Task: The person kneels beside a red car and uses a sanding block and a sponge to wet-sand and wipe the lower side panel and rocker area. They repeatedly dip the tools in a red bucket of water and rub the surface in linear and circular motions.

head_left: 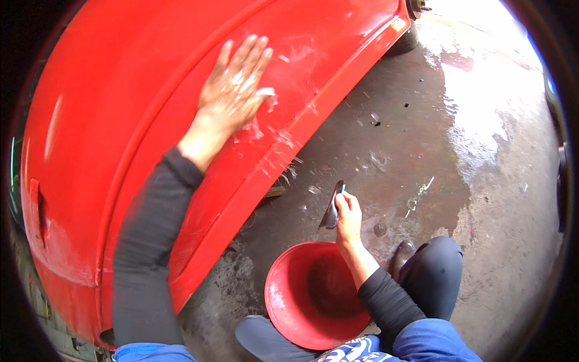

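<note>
My left hand (pixel 234 90) lies flat on a glossy red car body panel (pixel 163 54), its fingers spread and the arm stretched forward. Wet, whitish smears show on the skin and on the paint around it. Over the floor, just beyond a red plastic basin (pixel 283 265), my right hand (pixel 348 220) pinches a thin dark sheet (pixel 332 208), bent and shiny, which looks like wet sandpaper. A small pale blue bit shows by the fingertips. The basin stands between my knees, and its inside is partly in shadow.
The concrete floor (pixel 398 151) is wet and dark in the middle, with a bright puddle (pixel 476 127) at the right. Small debris and a pale twisted scrap (pixel 420 196) lie on it. A dark round object (pixel 405 41) stands under the panel's far end.
</note>
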